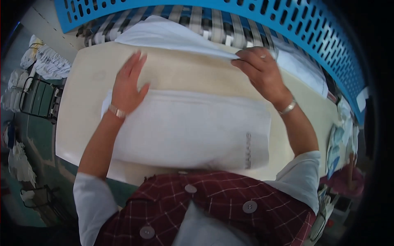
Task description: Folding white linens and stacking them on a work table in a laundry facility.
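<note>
Several white bundles (51, 63), far left: piled cloth beside a dark-framed cart (39, 98) on a green floor (39, 131).
Cream surface (76, 127): broad and smooth, its edges bowed by the lens, stretching from the left side across to the right.
Left hand (129, 88): a person's bare hand, empty, near the upper left corner of a folded cloth; fingers (130, 63) a little apart, thumb standing out; whether the palm touches anything cannot be told. A metal band (117, 111) circles the wrist.
Folded cloth (184, 127), center: white, lying flat on the surface in front of the person, dark lettering running down its right end.
Checked garment (164, 201), below: maroon with pale lines and large buttons, worn by the person.
Loose cloth (168, 35), top center: white, spread over striped belts (217, 24), its edge drawn out to the right hand.
Right hand (264, 74): fingers (248, 61) pinching that edge against the thumb, above the surface; a metal watch (288, 106) on the wrist.
Blue panel (316, 45), upper right: slotted, arching over the belts.
Far right: pale cloths (335, 143) hang beside the surface.
</note>
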`<state>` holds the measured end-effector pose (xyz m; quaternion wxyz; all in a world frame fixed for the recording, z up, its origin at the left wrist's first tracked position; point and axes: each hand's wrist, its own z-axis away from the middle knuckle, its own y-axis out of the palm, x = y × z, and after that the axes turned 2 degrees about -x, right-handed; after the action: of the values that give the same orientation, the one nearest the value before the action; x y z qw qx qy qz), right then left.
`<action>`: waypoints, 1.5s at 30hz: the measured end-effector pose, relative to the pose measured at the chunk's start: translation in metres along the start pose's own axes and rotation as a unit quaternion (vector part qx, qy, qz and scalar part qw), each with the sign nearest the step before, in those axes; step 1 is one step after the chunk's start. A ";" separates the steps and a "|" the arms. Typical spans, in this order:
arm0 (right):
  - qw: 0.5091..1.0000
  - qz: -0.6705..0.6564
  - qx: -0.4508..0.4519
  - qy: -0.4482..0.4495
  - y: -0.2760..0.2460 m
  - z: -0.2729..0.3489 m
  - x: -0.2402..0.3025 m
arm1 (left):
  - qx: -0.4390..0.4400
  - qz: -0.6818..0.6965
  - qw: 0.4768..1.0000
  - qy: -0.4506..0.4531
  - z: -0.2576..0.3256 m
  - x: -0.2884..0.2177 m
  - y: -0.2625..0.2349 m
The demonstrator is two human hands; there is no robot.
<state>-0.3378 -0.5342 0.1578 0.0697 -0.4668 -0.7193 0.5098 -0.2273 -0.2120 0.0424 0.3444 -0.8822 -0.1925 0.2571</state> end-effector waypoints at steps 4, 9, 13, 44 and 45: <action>0.999 0.010 -0.009 0.034 -0.096 0.010 0.039 | 0.028 -0.090 0.993 0.065 -0.015 0.029 0.031; 0.973 0.106 0.009 0.205 -0.138 0.101 0.083 | -0.023 -0.055 0.988 0.141 0.004 0.015 -0.019; 0.943 -0.075 0.046 0.320 -0.133 0.168 0.178 | 0.016 -0.085 0.977 0.197 0.083 -0.031 -0.106; 0.840 0.219 0.167 0.467 0.061 0.350 -0.182 | 0.193 0.087 0.976 0.040 0.032 -0.163 0.007; 0.843 0.184 0.134 0.488 0.057 0.354 -0.180 | 0.181 0.101 0.976 0.066 0.019 -0.169 0.017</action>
<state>-0.4071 -0.9019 0.0135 0.3789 -0.7650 -0.4181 0.3106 -0.3697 -0.3016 0.0724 0.4825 -0.8351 -0.0299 0.2626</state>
